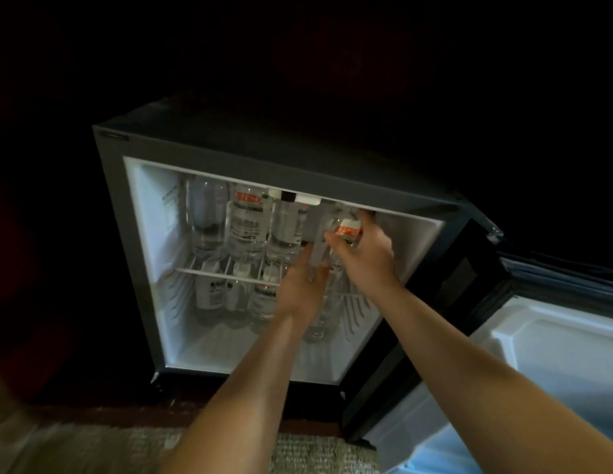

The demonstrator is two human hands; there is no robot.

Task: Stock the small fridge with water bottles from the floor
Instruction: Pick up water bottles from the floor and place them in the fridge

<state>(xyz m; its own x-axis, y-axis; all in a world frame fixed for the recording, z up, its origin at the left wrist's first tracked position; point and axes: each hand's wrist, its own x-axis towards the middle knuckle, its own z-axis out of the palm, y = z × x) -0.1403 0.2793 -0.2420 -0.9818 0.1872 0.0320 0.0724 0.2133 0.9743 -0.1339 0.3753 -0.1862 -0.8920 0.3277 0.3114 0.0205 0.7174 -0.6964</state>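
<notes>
The small black fridge (113, 213) stands open with its white inside lit. Several clear water bottles (245, 224) stand on the upper wire shelf (226, 274), and more bottles (209, 292) stand below it. My right hand (365, 254) grips a water bottle with an orange label (347, 230) at the right end of the upper shelf, just under the fridge's top edge. My left hand (303, 285) reaches in beside it with fingers apart, touching the lower part of that bottle; whether it grips is hard to tell.
The fridge door (537, 354) hangs open to the right, its white inner lining facing up. A pale woven carpet (298, 449) lies in front of the fridge. Everything around the fridge is dark.
</notes>
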